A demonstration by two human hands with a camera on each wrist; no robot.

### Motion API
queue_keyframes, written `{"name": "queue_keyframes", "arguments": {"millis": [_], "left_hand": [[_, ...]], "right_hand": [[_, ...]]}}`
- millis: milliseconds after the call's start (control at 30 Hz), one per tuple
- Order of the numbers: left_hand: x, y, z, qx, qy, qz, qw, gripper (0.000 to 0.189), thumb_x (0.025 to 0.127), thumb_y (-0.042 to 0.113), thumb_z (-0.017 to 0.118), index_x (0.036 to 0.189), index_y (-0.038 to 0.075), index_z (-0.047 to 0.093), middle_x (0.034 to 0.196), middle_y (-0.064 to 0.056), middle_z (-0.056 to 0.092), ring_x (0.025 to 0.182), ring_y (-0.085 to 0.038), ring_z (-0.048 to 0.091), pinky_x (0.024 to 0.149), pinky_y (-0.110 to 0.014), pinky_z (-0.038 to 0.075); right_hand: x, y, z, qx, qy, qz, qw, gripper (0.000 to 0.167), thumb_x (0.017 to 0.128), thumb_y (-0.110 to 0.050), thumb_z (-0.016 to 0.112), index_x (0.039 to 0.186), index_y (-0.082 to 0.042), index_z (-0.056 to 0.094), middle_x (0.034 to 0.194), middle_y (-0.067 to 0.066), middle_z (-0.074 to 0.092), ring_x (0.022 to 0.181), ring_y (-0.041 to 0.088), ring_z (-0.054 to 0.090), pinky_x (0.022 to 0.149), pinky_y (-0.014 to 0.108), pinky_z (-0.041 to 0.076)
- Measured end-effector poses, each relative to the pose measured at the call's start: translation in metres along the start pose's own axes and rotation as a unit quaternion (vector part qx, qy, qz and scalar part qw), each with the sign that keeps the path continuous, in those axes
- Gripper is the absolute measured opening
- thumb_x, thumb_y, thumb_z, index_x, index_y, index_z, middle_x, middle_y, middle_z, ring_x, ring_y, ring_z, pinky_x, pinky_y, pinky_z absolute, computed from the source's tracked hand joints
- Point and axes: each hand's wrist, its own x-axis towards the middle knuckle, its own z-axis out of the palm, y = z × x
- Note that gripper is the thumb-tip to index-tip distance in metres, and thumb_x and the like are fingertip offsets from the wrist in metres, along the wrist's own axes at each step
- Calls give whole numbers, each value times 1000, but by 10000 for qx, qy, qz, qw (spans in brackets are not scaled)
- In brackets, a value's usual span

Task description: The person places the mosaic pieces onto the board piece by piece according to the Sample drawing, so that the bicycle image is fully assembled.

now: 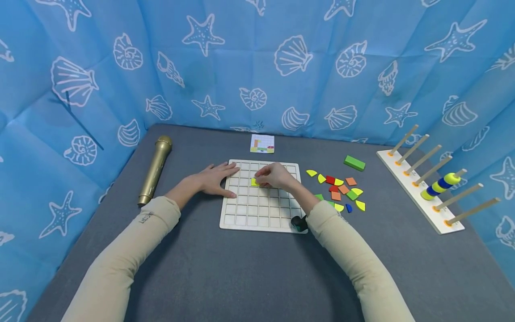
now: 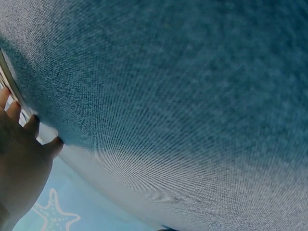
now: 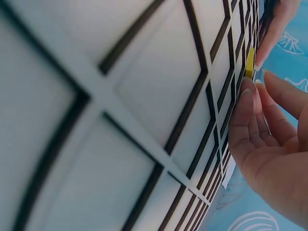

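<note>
A white grid board (image 1: 235,220) lies on the grey table, its square cells bordered by raised lines. My left hand (image 1: 215,179) rests with spread fingers on the board's upper left edge; the left wrist view catches this hand (image 2: 21,159) at its left side. On the upper part of the grid, my right hand (image 1: 276,175) has its fingertips at a small yellow tile (image 1: 254,182). In the right wrist view, the curled fingers of the right hand (image 3: 274,139) meet the lower end of the yellow tile (image 3: 250,62); the exact grip is partly hidden.
Loose red, orange, green, yellow and blue tiles (image 1: 335,195) lie right of the board, below a green block (image 1: 354,163). A patterned card (image 1: 262,143) lies behind it. A gold microphone (image 1: 155,171) is at left, a peg rack (image 1: 420,192) with beads at right.
</note>
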Motion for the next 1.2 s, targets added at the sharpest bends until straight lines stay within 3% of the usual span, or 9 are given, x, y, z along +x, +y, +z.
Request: {"name": "queue_keyframes", "arguments": {"millis": [567, 700, 933, 1200], "left_hand": [[2, 2, 0, 79, 19, 85, 9999, 97, 83, 67, 57, 155, 18, 13, 159, -5, 4, 144, -28, 1, 111, -56, 2], [1, 1, 1, 82, 56, 92, 9999, 96, 83, 66, 58, 155, 18, 14, 159, -5, 4, 144, -28, 1, 111, -55, 2], [-2, 1, 2, 63, 91, 120, 9999, 98, 83, 66, 58, 155, 17, 15, 159, -6, 5, 144, -29, 2, 111, -56, 3], [-2, 1, 0, 77, 38, 100, 9999, 97, 83, 66, 58, 155, 18, 13, 159, -6, 4, 144, -29, 2, 111, -56, 2]], "right_hand": [[-4, 7, -11, 418, -239, 106, 9988, 29, 96, -23, 60, 118, -4, 65, 101, 9, 66, 88, 19, 64, 75, 30, 53], [-8, 12, -17, 734, -418, 43, 9964, 32, 97, -22, 58, 121, -1, 63, 104, 13, 64, 90, 22, 62, 78, 32, 52], [-16, 28, -38, 1809, -814, 212, 9799, 38, 101, -20, 52, 130, 4, 54, 112, 16, 61, 90, 18, 61, 87, 33, 50], [-30, 46, -67, 2470, -790, 275, 9654, 44, 103, -19, 46, 140, 4, 43, 121, 21, 55, 95, 17, 60, 91, 33, 48]]}}
